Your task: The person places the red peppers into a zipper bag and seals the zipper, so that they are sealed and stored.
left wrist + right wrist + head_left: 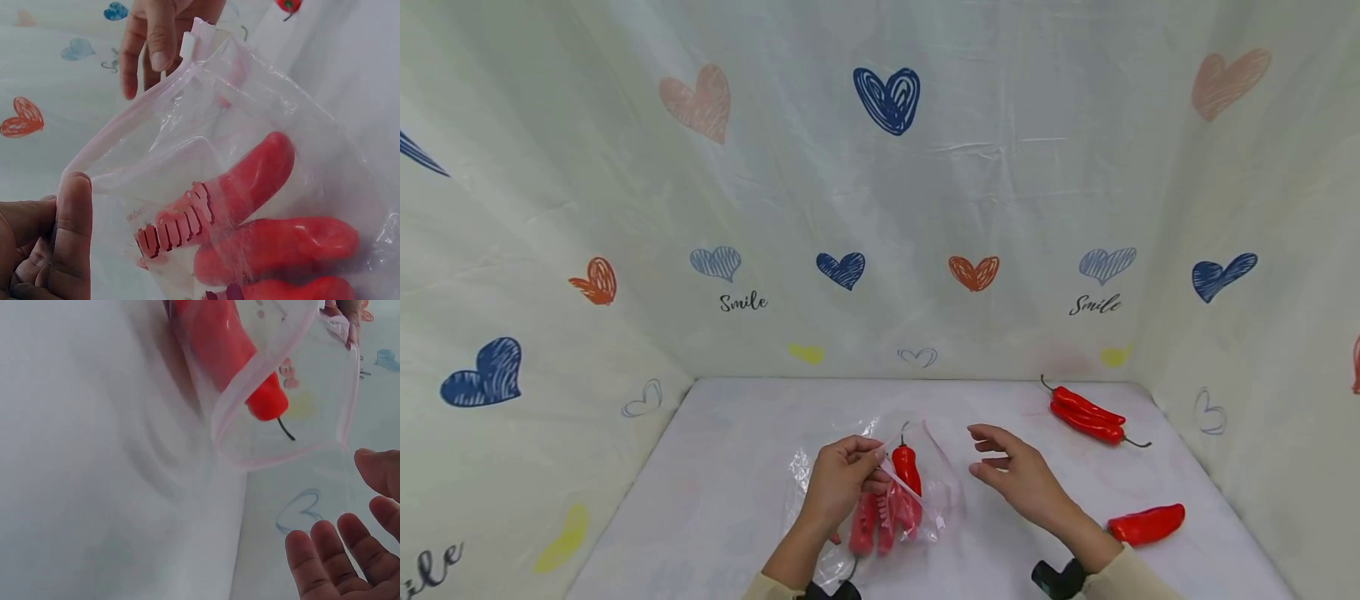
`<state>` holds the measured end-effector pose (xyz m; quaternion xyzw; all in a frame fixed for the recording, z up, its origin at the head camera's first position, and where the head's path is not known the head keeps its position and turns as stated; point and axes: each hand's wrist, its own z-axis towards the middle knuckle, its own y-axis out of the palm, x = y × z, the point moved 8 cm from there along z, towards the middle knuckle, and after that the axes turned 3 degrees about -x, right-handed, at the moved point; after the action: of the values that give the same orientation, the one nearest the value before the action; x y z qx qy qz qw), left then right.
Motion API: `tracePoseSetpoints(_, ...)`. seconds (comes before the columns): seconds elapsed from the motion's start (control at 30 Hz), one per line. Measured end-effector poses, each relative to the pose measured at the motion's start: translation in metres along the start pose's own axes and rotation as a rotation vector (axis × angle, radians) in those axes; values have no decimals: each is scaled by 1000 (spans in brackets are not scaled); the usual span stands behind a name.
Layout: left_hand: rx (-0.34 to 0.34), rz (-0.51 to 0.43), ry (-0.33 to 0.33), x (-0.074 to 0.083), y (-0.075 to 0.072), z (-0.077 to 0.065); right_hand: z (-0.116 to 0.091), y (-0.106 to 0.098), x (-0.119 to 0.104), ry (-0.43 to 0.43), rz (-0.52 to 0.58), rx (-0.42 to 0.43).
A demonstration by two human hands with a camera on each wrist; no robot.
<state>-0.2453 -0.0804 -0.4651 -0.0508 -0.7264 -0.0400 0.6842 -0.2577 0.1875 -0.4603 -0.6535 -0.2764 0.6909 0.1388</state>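
Observation:
A clear zip bag [946, 521] with a pink-edged mouth holds several red chili peppers [862, 527]. At the bag's mouth sits one red pepper [906, 465], its stem toward the opening. My left hand [844, 479] pinches the bag's rim between thumb and fingers. In the left wrist view a white slider [187, 45] shows at the far end of the pink zip strip. To the right of the bag, my right hand [1018, 473] hovers with fingers loosely spread, holding nothing. The right wrist view shows its fingers [337, 569] apart from the bag's rim.
Two red peppers [1086, 418] lie together at the back right of the white table [700, 475]. Another red pepper [1147, 525] lies beside my right forearm. A curtain [1000, 183] printed with hearts surrounds the table's back and sides.

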Motion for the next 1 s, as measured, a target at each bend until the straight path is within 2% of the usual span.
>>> tracePoseSetpoints(0.2,2,9,-6,0,-1,-1,-7,-32,18,-8,-78,-10)
tracePoseSetpoints(0.47,13,38,-11,-2,-2,1,-22,-84,37,-65,-224,-41)
tracePoseSetpoints(0.6,19,39,-14,-4,-3,1,-32,-104,55,-30,-283,-103)
tracePoseSetpoints(0.8,20,40,-16,-5,-5,1,-42,-124,89,71,-348,-179)
tracePoseSetpoints(1.0,26,38,-13,-5,-6,0,-54,-133,123,168,-304,-256)
